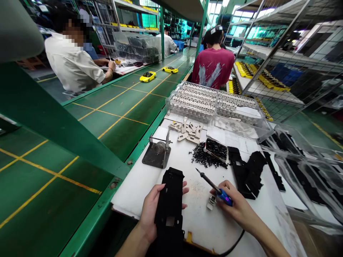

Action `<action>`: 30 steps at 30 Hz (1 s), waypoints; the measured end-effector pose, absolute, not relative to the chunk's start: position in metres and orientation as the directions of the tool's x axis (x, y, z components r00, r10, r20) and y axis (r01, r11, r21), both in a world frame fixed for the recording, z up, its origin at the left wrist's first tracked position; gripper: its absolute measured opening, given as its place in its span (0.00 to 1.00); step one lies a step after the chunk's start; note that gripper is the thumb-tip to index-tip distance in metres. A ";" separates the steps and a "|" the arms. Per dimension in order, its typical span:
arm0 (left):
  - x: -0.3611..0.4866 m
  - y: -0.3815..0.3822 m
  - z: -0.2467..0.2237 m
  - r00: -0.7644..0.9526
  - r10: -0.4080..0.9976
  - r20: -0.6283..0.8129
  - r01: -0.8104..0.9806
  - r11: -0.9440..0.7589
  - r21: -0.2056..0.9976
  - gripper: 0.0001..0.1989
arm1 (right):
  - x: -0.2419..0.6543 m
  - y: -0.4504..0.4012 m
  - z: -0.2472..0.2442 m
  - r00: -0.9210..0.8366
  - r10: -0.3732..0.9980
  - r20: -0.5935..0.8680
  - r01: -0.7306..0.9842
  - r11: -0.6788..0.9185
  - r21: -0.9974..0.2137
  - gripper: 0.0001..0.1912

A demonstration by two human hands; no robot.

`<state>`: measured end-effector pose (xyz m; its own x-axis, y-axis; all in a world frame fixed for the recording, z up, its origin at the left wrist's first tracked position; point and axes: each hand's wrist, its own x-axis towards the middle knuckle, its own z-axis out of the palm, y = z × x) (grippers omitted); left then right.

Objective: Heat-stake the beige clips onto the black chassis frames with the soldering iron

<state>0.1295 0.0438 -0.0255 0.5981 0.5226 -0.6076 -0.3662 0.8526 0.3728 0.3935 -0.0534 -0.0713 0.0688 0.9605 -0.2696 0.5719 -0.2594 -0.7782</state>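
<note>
My left hand (152,210) is closed round a long black plastic panel (171,192), with the thumb on its left edge and the fingertips showing past its right edge. The panel has a square cut-out near its lower end. In my right hand (234,201) is a soldering iron (220,192) with a blue handle, its tip pointing up and left over the white work surface (198,221). Just by my right fingertips is a small pale metallic part (211,202); whether they touch it I cannot tell. A dark metal iron stand (158,153) sits beyond the panel.
Loose black screws (205,157) surround a small box. Behind them lie pale flat parts (189,130) and clear trays (195,101). More black panels (249,171) are at right. A green conveyor (128,103) carries two yellow toy cars (148,76). Co-workers (213,64) sit farther off.
</note>
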 end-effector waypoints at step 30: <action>0.189 0.021 0.013 0.712 0.373 -0.595 -0.303 0.928 0.219 0.32 | 0.294 -0.030 0.013 0.431 0.751 -0.501 -0.359 -0.366 -0.858 0.29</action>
<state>0.1887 0.0207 0.0134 0.7121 0.3729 -0.5948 -0.3026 0.9276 0.2192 0.2939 -0.0301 0.0131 0.4306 0.7509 -0.5007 -0.3591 -0.3664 -0.8584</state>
